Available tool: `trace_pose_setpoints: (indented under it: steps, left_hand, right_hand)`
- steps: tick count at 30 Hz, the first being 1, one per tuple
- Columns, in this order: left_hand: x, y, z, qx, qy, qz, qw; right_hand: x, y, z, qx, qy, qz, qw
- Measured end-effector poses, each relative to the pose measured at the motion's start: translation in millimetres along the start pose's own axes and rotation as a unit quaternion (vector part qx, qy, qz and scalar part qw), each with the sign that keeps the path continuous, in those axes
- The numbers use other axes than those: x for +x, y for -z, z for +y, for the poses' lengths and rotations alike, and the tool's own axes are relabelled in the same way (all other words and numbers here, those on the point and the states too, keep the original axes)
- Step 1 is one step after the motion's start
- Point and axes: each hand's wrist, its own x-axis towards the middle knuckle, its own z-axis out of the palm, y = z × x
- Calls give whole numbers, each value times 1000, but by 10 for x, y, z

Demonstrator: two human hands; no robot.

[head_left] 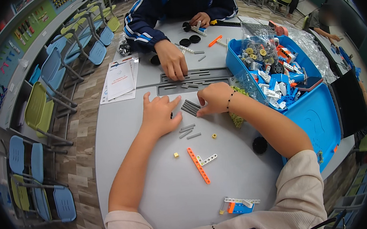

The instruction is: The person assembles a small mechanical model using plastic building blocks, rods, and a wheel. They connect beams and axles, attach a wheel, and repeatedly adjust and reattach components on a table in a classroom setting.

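Observation:
My left hand [160, 115] lies over the table with its fingers spread, just left of a row of grey rod-like axles [189, 108]. A small black spot shows by its thumb; I cannot make out what it is. My right hand [216, 99] is curled, thumb and index finger closed at the right ends of those axles. Nearer to me lie several loose grey axles [186, 132] and two small yellow pieces [214, 136] [176, 155]. An orange beam with holes [199, 167] is joined to a white beam [208, 159].
Across the table, a person's hand [173, 63] reaches into a grey tray [164, 89] of axles. A blue bin [232, 52] of building parts stands right, beside its blue lid [318, 123]. Papers [119, 80] lie left; a small blue-orange assembly [241, 207] sits near me.

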Motion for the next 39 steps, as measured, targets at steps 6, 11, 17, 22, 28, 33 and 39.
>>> trace_pose_setpoints:
  steps: [6,11,17,22,28,33,39]
  left_hand:
    - [-9,194,-283,-14,150,33,988]
    - [-14,364,-359,-49,244,-147,957]
    - [33,372,-246,-76,240,-229,940]
    - [39,370,-198,-71,182,-213,957]
    - [53,391,-16,-227,135,-187,946]
    - [68,404,138,-261,73,-183,945]
    - [61,376,200,-277,71,-193,939]
  right_hand:
    - [-68,10,-60,17,22,-1,1000]
    - [-97,19,-80,19,32,8,999]
    - [-96,35,-76,22,23,0,1000]
    - [-105,73,-47,21,20,-1,1000]
    - [-151,25,-113,61,85,101,989]
    - [-190,-55,-230,53,172,105,978]
    - [-159,-114,-197,40,181,110,977]
